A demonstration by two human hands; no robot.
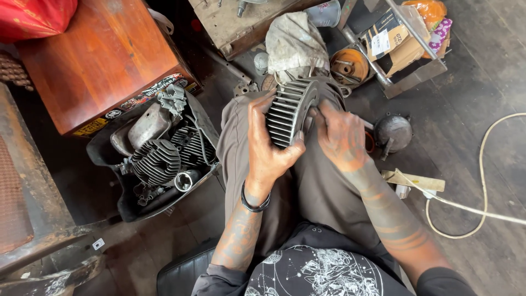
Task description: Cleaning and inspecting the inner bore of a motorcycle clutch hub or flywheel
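A round grey metal fan wheel [293,107] with many thin fins rests on edge over my lap. My left hand [266,145] wraps around its near side, thumb hooked under the rim and fingers on the finned face. My right hand [339,137] presses against the wheel's right side, fingers at the hub. Both hands and forearms are smeared with grease. A black band circles my left wrist. I sit on a black seat [181,271] in grey trousers.
A black tray [159,156] of finned engine parts lies on the floor to the left. A wooden box [101,55] stands behind it. A dirty rag [296,44], an orange bowl [350,66], a cardboard box [392,41], a round black cover [393,131] and a white cord [482,181] lie ahead and right.
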